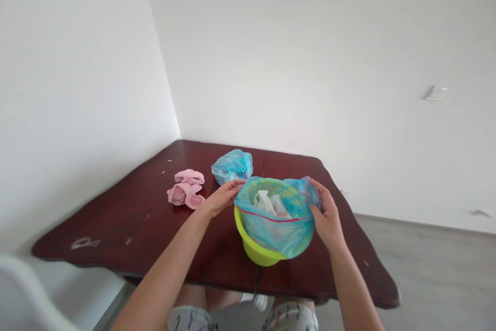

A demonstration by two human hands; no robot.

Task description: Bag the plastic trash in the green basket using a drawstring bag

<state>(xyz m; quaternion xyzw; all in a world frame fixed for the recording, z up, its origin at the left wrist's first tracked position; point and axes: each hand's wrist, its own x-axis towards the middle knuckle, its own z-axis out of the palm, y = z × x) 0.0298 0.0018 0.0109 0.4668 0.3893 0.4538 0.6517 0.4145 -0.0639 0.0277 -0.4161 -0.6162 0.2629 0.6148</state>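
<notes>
A yellow-green plastic basket point(263, 256) stands near the front middle of the table, lined with a translucent blue garbage bag point(267, 233). The bag's mouth is spread wide, and a red drawstring runs across its near side. White crumpled plastic point(264, 201) and other litter show inside. My left hand point(222, 198) pinches the bag's edge at the left rim. On the right, my right hand point(327, 215) grips the bag's edge between thumb and fingers. Just behind the left hand sits a second blue bag point(232, 166), filled, its red string gathered at the neck.
A crumpled pink cloth point(186, 190) lies left of my left hand on the dark red wooden table point(135, 222). White walls point(290, 73) border the table behind and at left. A white chair back point(23, 289) shows at the lower left.
</notes>
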